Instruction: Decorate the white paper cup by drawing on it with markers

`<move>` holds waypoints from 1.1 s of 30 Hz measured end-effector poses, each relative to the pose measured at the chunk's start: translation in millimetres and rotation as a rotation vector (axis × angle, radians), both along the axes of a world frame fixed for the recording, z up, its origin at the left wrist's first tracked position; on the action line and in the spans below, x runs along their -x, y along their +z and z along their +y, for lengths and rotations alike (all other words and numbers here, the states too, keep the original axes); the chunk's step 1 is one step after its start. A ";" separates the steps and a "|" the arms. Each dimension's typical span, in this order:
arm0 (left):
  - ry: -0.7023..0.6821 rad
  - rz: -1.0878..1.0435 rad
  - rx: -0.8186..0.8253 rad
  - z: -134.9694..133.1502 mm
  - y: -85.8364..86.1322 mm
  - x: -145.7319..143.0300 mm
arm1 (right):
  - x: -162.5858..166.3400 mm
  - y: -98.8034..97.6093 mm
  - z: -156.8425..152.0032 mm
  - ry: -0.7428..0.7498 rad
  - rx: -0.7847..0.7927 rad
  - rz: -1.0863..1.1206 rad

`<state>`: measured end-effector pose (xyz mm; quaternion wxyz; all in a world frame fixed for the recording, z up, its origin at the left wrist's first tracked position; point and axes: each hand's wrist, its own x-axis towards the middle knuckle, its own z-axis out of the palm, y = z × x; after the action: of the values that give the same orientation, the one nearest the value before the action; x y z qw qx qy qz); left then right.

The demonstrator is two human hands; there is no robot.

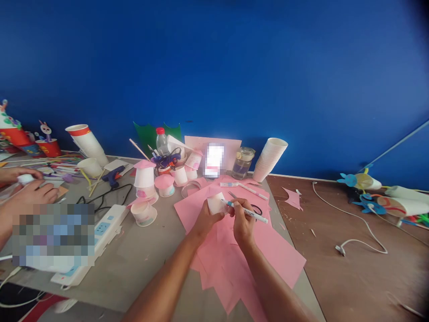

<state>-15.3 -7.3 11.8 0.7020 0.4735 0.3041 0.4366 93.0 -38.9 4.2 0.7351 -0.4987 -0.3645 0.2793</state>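
In the middle of the head view, my left hand [205,221] is closed around a white paper cup [217,203], tilted above the pink paper sheets [281,252]. My right hand [244,223] grips a white acrylic marker [255,216] with a blue tip end, which meets or nearly meets the cup's side. What is drawn there is too small to make out. Beyond my hands lie another white marker [253,191] and a black ring-shaped handle [256,210], partly hidden. A lit phone [214,161] with a blurred screen stands behind them.
Left of my hands stand several paper cups with pink tops [164,184]. A stack of paper cups [270,158] and a glass jar [243,163] stand behind. A power strip [109,230] and glue gun [114,175] lie left, near another person's hands [35,192]. A white cable [355,214] crosses the brown table.
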 end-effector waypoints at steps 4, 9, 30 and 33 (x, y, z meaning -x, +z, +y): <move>0.027 0.011 0.048 0.6 -2.9 -0.1 | 0.2 -0.5 0.0 -0.010 0.003 0.000; 0.022 0.014 0.046 -0.3 -3.0 1.0 | 0.7 0.7 0.1 -0.021 0.007 -0.011; 0.001 0.001 -0.026 -2.7 7.2 -0.7 | -1.3 -0.1 -0.3 -0.005 -0.013 0.028; 0.039 0.007 -0.004 -1.9 5.1 -1.2 | -1.6 -1.3 0.1 0.001 -0.025 0.036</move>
<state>-14.1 -9.2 16.9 0.6913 0.4702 0.3148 0.4493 94.6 -38.8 2.9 0.7476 -0.4843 -0.3548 0.2840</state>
